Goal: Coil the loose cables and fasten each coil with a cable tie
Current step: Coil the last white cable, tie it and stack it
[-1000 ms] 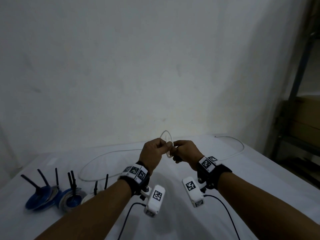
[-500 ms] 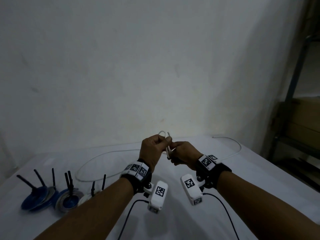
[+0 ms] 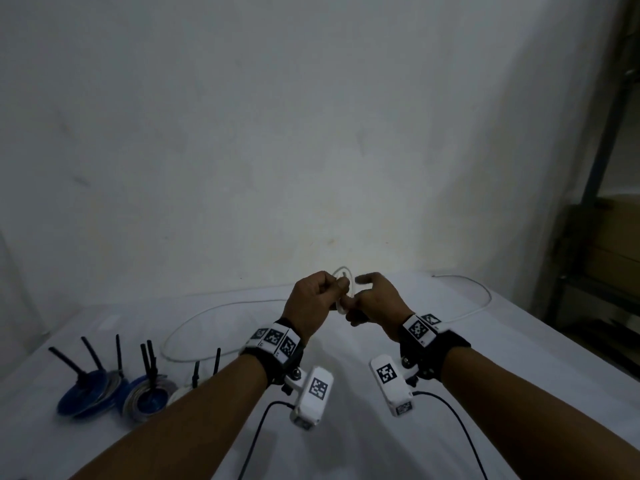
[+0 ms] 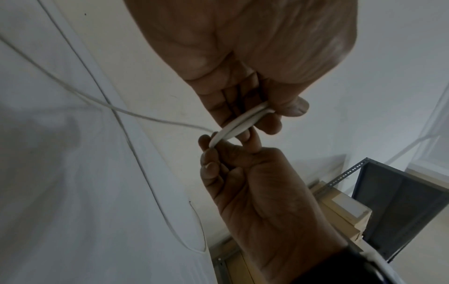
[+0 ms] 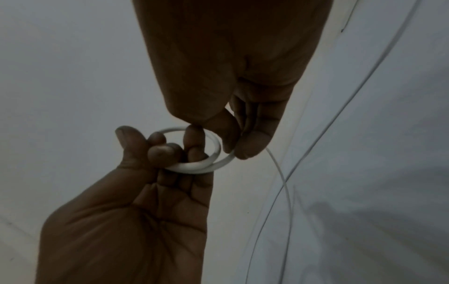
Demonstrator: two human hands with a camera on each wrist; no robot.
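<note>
A thin white cable is wound into a small coil (image 3: 350, 277) held in the air between both hands above the white table (image 3: 346, 445). My left hand (image 3: 332, 289) pinches the coil (image 4: 233, 126) between thumb and curled fingers. My right hand (image 3: 356, 299) grips the coil's lower edge (image 5: 194, 165), with its index finger stretched out over the top. The uncoiled part of the cable (image 3: 194, 318) trails left in a wide loop on the table. Another stretch of the cable (image 3: 485, 296) curves along the far right.
Several finished coils, blue (image 3: 83, 393) (image 3: 145, 398) and white (image 3: 181, 393), lie at the near left with black cable ties sticking up. A metal rack with cardboard boxes (image 3: 609, 258) stands beyond the table's right edge. A plain wall rises close behind.
The hands have shifted slightly right and turned the coil, so its loop shows again above the fingers. The right index finger has straightened out.
</note>
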